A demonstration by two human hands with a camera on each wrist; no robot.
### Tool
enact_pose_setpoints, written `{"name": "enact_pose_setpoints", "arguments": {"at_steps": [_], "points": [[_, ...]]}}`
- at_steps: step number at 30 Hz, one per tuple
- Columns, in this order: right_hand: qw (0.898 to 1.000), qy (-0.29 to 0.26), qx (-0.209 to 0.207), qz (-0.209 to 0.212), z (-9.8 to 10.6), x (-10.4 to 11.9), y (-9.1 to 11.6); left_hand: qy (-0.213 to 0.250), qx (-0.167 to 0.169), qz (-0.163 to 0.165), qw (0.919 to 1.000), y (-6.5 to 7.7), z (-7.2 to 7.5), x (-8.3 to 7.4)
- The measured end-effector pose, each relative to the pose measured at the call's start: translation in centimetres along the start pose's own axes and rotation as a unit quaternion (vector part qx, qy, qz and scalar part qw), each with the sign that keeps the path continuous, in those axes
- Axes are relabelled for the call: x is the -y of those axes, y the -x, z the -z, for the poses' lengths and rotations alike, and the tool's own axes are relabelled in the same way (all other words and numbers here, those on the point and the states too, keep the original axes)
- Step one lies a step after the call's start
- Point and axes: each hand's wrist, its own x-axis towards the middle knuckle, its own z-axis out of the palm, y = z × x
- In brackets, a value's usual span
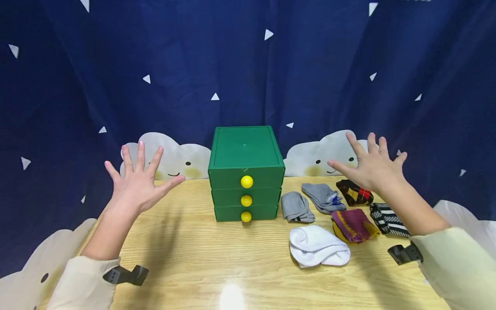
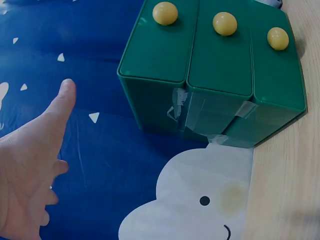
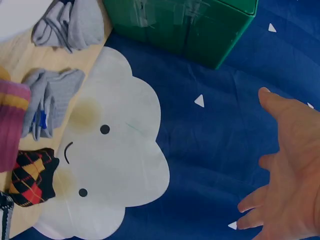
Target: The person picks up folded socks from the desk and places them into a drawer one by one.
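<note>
Head view: 1 left hand (image 1: 134, 187), fingers splayed, released; 1 green drawer unit (image 1: 230, 174), 3 yellow knobs (image 1: 246, 200), upright on wooden table (image 1: 186, 245); 1 right hand (image 1: 375, 170), fingers spread, released; 6 folded sock bundles (image 1: 346, 221), on table, right of unit. Left wrist view: left hand, apart from unit's taped side. Right wrist view: right hand, apart from unit and sock bundles.

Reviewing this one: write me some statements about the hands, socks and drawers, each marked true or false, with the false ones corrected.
1. The green drawer unit has three yellow knobs. True.
2. The left hand grips a knob. False: it is raised with spread fingers, holding nothing.
3. The right hand holds nothing. True.
4. The white sock lies left of the drawer unit. False: it lies to the right.
</note>
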Motion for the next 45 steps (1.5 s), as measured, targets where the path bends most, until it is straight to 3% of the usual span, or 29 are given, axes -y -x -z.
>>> {"name": "enact_pose_setpoints", "arguments": {"at_steps": [5,9,14,23,29,36,41,45], "points": [[0.999,-0.009,-0.034,0.015,-0.8,0.4,-0.1,0.075,-0.017,-0.01,0.997,-0.3,-0.5,-0.1],[0.996,-0.026,-0.077,0.032,-1.3,0.8,0.0,0.156,-0.048,-0.034,0.986,-0.5,-1.5,-0.3],[0.988,-0.076,-0.123,0.051,-2.0,1.6,0.3,0.266,-0.058,-0.032,0.9618,-1.0,-2.9,-0.8],[0.966,-0.183,-0.168,0.073,-4.5,3.7,0.4,0.419,-0.071,-0.014,0.9051,-2.2,-5.3,-2.8],[0.948,-0.258,-0.169,0.083,-6.2,5.4,0.3,0.473,-0.066,-0.003,0.8784,-2.8,-6.3,-4.4],[0.928,-0.3,-0.191,0.11,-7.7,7.2,0.5,0.522,-0.055,0.002,0.8514,-3.4,-7.1,-6.1],[0.906,-0.341,-0.21,0.134,-8.8,8.8,0.5,0.547,-0.056,0.016,0.835,-3.8,-7.8,-7.0],[0.893,-0.373,-0.202,0.15,-9.7,10.3,0.4,0.559,-0.068,0.028,0.8256,-4.1,-8.2,-7.5]]}}
